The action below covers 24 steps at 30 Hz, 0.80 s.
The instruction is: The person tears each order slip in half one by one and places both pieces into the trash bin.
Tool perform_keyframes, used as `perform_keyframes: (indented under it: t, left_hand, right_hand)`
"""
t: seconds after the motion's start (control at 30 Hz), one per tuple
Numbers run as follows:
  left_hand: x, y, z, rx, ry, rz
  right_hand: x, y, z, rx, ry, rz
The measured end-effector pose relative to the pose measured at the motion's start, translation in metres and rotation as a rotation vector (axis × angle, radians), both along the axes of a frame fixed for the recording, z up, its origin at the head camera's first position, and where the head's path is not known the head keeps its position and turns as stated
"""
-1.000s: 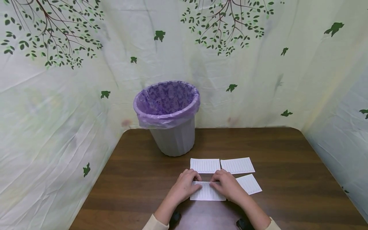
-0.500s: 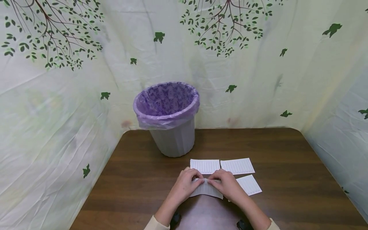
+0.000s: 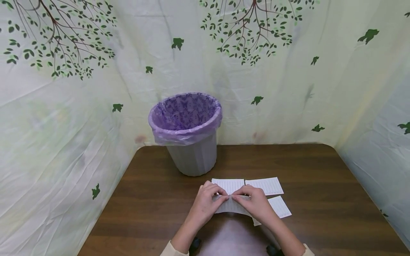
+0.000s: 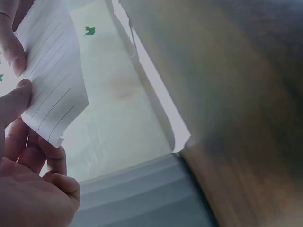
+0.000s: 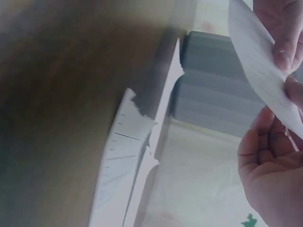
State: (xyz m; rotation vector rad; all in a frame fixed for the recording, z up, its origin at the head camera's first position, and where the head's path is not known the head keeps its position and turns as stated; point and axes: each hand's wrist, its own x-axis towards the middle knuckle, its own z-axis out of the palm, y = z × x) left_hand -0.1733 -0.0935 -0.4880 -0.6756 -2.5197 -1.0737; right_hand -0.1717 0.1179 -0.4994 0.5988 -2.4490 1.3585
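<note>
A piece of lined white paper is raised off the table, bowed between both hands. My left hand pinches its far edge near the middle between thumb and fingers. Right beside it, my right hand pinches the same edge, the two thumbs almost meeting. In the left wrist view the sheet slants down from the fingertips, and one lower corner looks ragged. Beyond the hands lie two more lined pieces, one at the left and one at the right. A third piece is partly covered by the right hand.
A grey waste bin with a purple liner stands at the back left of the brown wooden table. Behind it hangs a pale leaf-printed cloth. A lying piece has a torn, jagged end in the right wrist view.
The paper that lay flat under the hands has been lifted and bent. Both hands have come together at its far edge and shifted slightly away from the body.
</note>
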Motion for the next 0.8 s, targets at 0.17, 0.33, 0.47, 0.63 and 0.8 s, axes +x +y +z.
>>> perform_keyframes:
  t: [0.17, 0.33, 0.47, 0.63, 0.8]
  left_hand:
    - [0.0, 0.003, 0.008, 0.001, 0.115, -0.026]
    - [-0.002, 0.006, 0.012, -0.006, 0.223, -0.03]
    - [-0.003, 0.009, 0.016, -0.005, 0.274, -0.033]
    - [-0.005, 0.011, 0.021, 0.017, 0.307, -0.061]
    - [-0.007, 0.012, 0.025, 0.03, 0.293, -0.085]
  right_hand:
    - [0.0, 0.004, 0.008, -0.049, -0.002, 0.009]
    - [0.001, 0.008, 0.013, -0.093, 0.008, 0.035]
    - [0.001, 0.01, 0.018, -0.108, 0.035, 0.037]
    - [0.0, 0.012, 0.023, -0.134, 0.05, 0.033]
    - [-0.001, 0.015, 0.028, -0.145, 0.065, 0.042]
